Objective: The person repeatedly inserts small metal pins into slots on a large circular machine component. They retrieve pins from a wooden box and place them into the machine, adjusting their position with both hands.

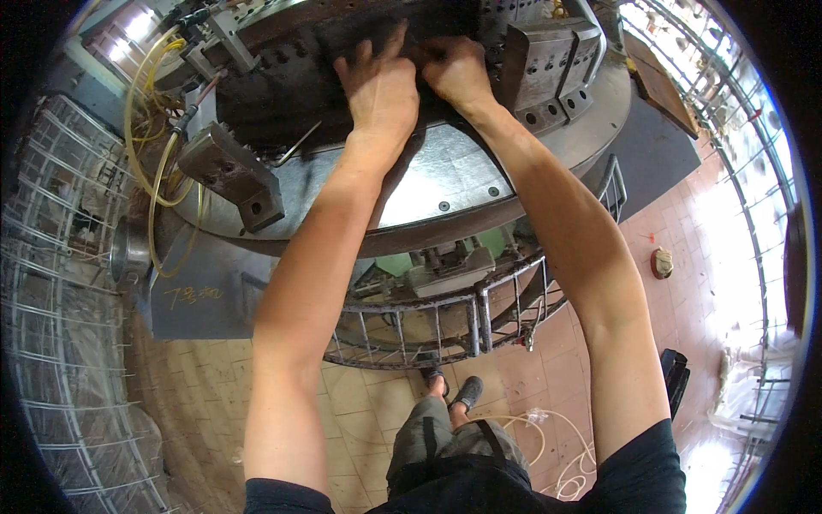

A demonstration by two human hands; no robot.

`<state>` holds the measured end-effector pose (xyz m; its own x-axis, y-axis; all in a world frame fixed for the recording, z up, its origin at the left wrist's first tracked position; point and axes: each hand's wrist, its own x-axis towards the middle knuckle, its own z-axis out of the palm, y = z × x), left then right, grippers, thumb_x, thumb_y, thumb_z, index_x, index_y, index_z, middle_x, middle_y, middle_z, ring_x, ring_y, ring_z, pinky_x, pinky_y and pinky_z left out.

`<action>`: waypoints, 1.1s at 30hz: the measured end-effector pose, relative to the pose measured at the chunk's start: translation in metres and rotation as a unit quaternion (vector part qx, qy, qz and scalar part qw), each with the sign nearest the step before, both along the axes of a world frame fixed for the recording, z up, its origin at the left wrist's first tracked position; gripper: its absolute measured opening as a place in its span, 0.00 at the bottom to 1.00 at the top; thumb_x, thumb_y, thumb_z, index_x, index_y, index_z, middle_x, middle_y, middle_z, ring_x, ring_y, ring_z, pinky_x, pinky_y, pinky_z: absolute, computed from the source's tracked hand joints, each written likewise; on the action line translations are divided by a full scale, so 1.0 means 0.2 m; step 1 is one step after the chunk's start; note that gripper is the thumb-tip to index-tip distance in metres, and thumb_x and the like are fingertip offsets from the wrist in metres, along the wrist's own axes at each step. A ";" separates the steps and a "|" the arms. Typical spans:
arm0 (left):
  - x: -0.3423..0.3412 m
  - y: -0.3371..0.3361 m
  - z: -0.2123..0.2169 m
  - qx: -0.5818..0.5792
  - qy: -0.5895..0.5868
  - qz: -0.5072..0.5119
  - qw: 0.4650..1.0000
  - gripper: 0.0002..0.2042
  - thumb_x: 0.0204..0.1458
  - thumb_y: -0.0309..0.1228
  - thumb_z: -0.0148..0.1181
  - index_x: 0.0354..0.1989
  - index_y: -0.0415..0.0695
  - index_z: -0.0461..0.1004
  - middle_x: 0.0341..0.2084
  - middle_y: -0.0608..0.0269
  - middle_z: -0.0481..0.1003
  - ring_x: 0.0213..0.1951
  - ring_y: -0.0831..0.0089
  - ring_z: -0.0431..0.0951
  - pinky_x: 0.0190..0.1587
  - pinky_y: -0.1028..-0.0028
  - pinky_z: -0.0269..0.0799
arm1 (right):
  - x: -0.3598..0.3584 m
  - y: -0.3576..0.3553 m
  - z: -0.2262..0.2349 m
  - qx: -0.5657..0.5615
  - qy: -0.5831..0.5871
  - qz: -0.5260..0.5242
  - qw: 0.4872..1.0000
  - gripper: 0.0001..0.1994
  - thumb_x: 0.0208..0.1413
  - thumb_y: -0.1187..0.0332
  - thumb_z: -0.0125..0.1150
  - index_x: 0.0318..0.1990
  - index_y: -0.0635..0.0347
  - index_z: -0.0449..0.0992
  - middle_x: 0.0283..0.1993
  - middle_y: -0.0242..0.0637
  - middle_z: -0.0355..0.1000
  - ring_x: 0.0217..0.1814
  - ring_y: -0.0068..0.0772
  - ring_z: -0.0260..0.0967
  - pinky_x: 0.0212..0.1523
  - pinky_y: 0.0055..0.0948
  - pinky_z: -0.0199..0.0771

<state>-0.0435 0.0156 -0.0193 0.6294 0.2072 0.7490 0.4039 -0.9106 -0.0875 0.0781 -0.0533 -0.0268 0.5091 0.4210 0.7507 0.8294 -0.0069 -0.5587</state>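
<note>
Both my arms reach forward over a round metal table [445,176] to a dark metal block [291,94] on it. My left hand [381,90] is open, its fingers spread against the dark face of the block. Close beside it on the right, my right hand [458,75] has its fingers curled in toward the block. What they may pinch is lost in the shadow. A thin bent metal rod [300,144] lies left of my left wrist. Steel brackets with holes, a left one [233,176] and a right one [548,73], flank the block.
Clear yellowish hoses [137,128] hang at the left. A curved metal railing [411,330] runs below the table edge, before my feet. Wire mesh fences [60,283] stand on both sides. A loose hose [561,428] and a dark object [675,377] lie on the tiled floor.
</note>
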 end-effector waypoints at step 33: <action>-0.01 0.11 0.01 -0.017 -0.022 -0.069 0.997 0.11 0.51 0.25 0.53 0.37 0.40 0.82 0.47 0.52 0.80 0.47 0.47 0.79 0.53 0.51 0.73 | -0.16 -0.13 0.01 -0.082 0.103 -0.036 0.991 0.14 0.37 0.68 0.59 0.25 0.77 0.78 0.29 0.72 0.73 0.38 0.72 0.76 0.44 0.52 0.77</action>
<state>-0.0446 0.0376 -0.0182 0.6201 0.1458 0.7709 0.2765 -0.9602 -0.0408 0.0463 -0.0787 -0.0250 0.6777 0.4857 0.5521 0.6919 -0.1669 -0.7024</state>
